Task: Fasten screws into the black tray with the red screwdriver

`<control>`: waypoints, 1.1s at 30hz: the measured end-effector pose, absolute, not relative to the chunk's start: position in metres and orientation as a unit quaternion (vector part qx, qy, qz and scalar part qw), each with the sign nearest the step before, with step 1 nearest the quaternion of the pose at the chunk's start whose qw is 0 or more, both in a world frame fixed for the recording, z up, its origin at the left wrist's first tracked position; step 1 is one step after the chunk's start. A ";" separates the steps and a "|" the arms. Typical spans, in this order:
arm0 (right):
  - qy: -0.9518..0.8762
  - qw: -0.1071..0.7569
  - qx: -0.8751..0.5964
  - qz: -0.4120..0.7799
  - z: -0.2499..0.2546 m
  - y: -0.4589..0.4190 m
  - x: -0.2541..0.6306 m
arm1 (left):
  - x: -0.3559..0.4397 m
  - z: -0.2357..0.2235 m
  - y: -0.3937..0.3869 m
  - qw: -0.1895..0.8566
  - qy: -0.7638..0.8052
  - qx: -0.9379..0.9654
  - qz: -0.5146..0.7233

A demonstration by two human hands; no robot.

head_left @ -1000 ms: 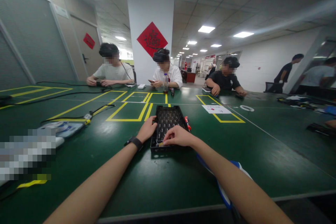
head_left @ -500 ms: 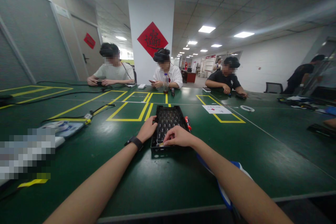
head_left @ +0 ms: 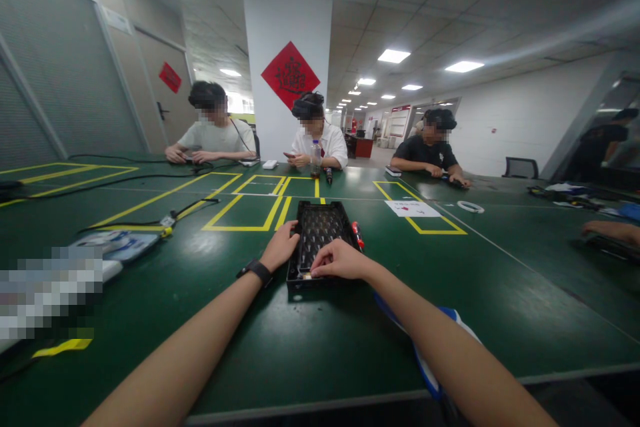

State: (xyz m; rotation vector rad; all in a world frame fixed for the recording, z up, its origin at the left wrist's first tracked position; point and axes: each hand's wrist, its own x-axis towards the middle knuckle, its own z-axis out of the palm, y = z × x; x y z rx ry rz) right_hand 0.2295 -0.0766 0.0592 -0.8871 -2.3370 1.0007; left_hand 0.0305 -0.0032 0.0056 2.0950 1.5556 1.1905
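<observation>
A shallow black plastic case (head_left: pixel 325 225) with rows of pegs or slots inside lies on the green table in front of me. My left hand (head_left: pixel 283 246), with a dark wristband below it, grips the case's left wall, fingers over the rim. Over the near end, my right hand (head_left: pixel 336 260) has its thumb and fingers pinched at a small pale-yellow piece (head_left: pixel 307 275) in the near-left corner. The fingers partly cover this piece, and its kind is too small to make out. Against the right side of the case lies a red-and-black object (head_left: pixel 357 235).
A blue-and-white item (head_left: pixel 426 367) lies beneath my right forearm. Left are cables and a plastic packet (head_left: pixel 131 244). Farther off are a bottle (head_left: pixel 315 159), a paper sheet (head_left: pixel 413 208) and a white ring (head_left: pixel 471 207). Three people sit across the table; another hand (head_left: pixel 613 230) shows at right.
My hands and the case stay almost in place; the pale piece under my right fingertips looks slightly brighter. At the far right, a co-worker's hand has come farther into view.
</observation>
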 end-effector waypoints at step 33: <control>-0.844 0.223 -0.317 0.370 0.060 -0.078 0.229 | 0.029 0.003 0.001 0.134 0.533 0.726 0.413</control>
